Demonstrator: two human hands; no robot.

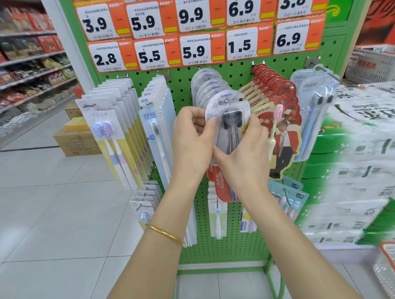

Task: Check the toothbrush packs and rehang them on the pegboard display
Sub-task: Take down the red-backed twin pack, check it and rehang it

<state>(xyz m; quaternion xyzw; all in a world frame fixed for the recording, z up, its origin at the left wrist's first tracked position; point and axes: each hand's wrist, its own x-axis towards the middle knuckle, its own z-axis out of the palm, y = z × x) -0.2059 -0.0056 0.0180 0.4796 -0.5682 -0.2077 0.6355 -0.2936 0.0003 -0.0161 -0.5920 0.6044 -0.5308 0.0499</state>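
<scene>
left hand (pixel 191 140) and right hand (pixel 245 156) grip one grey toothbrush pack (pixel 232 119), perhaps hooked, covering colgate packs (pixel 220 182).

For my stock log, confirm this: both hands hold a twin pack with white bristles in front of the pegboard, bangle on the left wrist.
One slip: the bristles are black, not white. The head view shows it. Otherwise right: left hand and right hand hold the twin pack in front of the pegboard, bangle on the left wrist.
</scene>
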